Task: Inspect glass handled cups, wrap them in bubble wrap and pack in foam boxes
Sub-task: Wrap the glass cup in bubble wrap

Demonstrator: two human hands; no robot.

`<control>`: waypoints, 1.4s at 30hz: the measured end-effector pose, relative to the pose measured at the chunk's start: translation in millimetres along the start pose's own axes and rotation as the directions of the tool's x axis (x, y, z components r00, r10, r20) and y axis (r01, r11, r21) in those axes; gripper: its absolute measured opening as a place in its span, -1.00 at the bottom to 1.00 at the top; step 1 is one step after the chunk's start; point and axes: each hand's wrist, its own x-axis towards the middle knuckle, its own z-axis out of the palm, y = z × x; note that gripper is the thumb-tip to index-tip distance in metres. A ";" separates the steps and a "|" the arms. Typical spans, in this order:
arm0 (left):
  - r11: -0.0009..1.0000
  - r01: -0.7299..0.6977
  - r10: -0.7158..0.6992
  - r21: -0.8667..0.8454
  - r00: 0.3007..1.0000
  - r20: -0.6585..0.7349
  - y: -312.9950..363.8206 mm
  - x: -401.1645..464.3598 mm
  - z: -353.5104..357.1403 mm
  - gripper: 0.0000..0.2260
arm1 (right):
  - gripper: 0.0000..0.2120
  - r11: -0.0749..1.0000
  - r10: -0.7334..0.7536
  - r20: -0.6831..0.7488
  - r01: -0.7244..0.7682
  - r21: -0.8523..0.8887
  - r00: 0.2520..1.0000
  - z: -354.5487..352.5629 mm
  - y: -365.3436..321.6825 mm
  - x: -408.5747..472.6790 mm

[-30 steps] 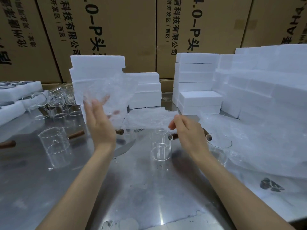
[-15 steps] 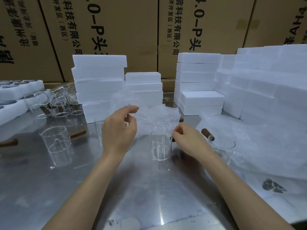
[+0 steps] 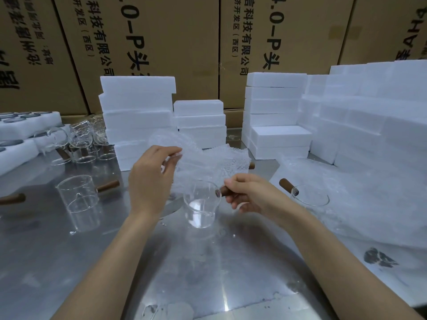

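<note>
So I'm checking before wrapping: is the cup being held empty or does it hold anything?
Empty: the cup is clear throughout, held by its handle in the right hand.

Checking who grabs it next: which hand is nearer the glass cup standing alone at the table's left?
Left. The left hand, pinching the bubble wrap, is right of that cup; the right hand is farther right.

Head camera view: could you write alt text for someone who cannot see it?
A person's left hand pinches a sheet of bubble wrap above a steel table, while the right hand grips the wooden handle of a glass cup. More cups and stacked foam boxes stand around.
</note>
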 end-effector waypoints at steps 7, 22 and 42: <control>0.979 0.050 -0.059 -0.198 0.997 -0.042 13.3 5.5 0.3 -0.94 | -0.89 0.950 -0.186 -0.078 0.199 0.242 0.979 2.5 -4.7 -1.4; 0.953 -0.175 0.170 -0.249 0.985 -0.041 47.1 -12.7 19.6 -0.84 | -0.90 0.821 -0.506 -0.486 0.570 -0.018 0.713 28.5 9.0 5.9; 0.558 0.371 -0.414 -0.742 0.900 0.138 40.9 1.3 12.6 -0.52 | -0.76 0.747 -0.003 -0.322 0.216 0.629 0.947 7.1 9.1 14.1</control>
